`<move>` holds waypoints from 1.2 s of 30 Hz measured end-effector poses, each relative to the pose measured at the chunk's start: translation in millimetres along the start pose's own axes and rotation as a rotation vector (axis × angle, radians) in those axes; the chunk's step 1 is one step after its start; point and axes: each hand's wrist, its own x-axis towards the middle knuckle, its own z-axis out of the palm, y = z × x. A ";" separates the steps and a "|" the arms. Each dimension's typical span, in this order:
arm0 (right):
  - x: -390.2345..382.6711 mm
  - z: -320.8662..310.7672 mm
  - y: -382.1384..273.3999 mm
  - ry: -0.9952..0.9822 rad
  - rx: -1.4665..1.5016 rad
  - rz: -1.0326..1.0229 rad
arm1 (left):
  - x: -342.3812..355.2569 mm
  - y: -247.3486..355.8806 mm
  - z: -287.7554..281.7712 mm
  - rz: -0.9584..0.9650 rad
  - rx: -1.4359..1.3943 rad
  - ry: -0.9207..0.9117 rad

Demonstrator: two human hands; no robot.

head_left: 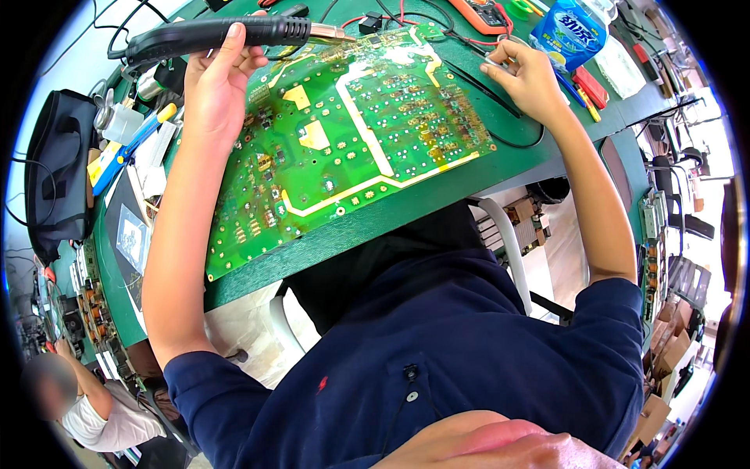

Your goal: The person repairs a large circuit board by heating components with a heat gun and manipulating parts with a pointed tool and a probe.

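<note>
My left hand (219, 82) is closed around the black handle of a hot air gun (211, 37). Its metal nozzle points right, over the far edge of a large green circuit board (351, 148). The board lies tilted on the green table, with yellowish bands and many small parts on it. To the right of the board's far corner, my right hand (527, 78) is held in a pinch; what sits between its fingertips is too small to make out. A dark, slim tool like tweezers (486, 90) lies on the table just beside that hand.
A blue bag (569, 35), a red-orange meter (480, 14), pens and cables crowd the far right. On the left are a black bag (58, 172), a clear bottle (117, 121) and a blue-yellow tool (133, 148). Another person (109, 414) sits at lower left.
</note>
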 end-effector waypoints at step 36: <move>33.4 -63.7 23.8 0.070 -0.071 0.035 | -7.1 10.9 11.2 -0.027 -0.021 0.120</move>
